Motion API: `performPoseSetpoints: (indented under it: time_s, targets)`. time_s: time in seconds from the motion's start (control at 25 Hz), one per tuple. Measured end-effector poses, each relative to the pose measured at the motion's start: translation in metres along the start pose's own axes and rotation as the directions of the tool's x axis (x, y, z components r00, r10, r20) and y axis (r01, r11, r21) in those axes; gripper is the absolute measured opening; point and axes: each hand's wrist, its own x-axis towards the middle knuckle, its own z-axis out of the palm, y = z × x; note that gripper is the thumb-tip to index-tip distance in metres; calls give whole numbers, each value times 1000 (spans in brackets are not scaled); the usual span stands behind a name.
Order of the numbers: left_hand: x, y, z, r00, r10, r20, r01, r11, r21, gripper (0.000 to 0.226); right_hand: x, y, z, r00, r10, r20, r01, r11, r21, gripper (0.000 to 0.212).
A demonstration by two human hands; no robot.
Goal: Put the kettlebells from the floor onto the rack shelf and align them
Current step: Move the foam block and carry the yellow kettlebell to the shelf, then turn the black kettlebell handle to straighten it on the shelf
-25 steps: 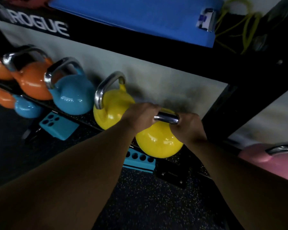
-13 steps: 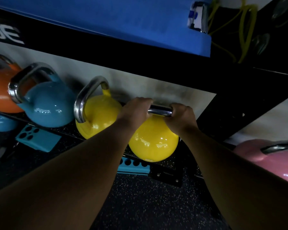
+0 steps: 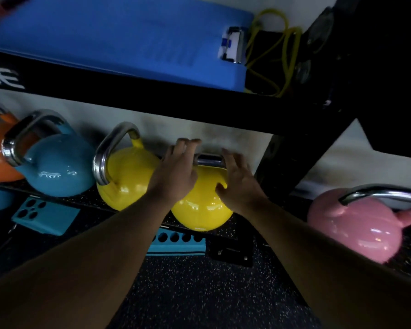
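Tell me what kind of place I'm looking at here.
Most likely a gym's equipment storage area. Coloured kettlebells, such as the right yellow kettlebell and a pink kettlebell, sit on a black rack shelf, a blue mat lies above, and the floor is speckled rubber.

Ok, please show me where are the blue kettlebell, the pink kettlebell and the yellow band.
blue kettlebell (image 3: 57,170): head view, on the front of its round body.
pink kettlebell (image 3: 356,224): head view, on the middle of its body.
yellow band (image 3: 286,58): head view, on a loop beside the blue mat.
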Motion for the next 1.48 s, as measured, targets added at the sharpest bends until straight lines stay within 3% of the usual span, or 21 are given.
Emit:
performPoseSetpoints:
  time_s: [0.12, 0.24, 0.48, 0.72, 1.0, 1.2, 1.32, 1.48]
  targets:
    - [-49, 18, 5, 999, -3, -43, 11, 984, 176, 75, -40, 16, -12, 998, -67, 4, 67, 997, 30, 86]
    - [-73, 45, 14, 997, 52, -64, -31, 956, 292, 61, -78, 42, -40, 992, -123, 5, 123, 991, 51, 69]
    - [-79, 172, 63, 940, 260, 222, -311, 919, 242, 39, -170, 146, -120, 996, -89, -20, 86, 988, -131, 56]
    - [-65, 344, 128, 893, 360, 270, -431, 857, 283, 28, -276, 285, -215, 989, 83, -120, -114, 952, -283, 58]
    - [-65, 548, 196, 815, 503, 286, -558, 815, 156, 30, -398, 432, -317, 924, 305, -232, -367, 876, -312, 51]
    - [-30, 646, 249, 778, 567, 270, -610, 785, 107, 37, -411, 516, -362, 882, 378, -280, -458, 829, -321, 43]
    - [7, 688, 286, 820, 541, 186, -555, 831, 27, 34, -382, 563, -380, 865, 379, -329, -479, 820, -313, 38]
    - [33, 729, 329, 867, 475, 149, -466, 880, -90, 42, -333, 613, -393, 832, 400, -386, -510, 824, -247, 53]
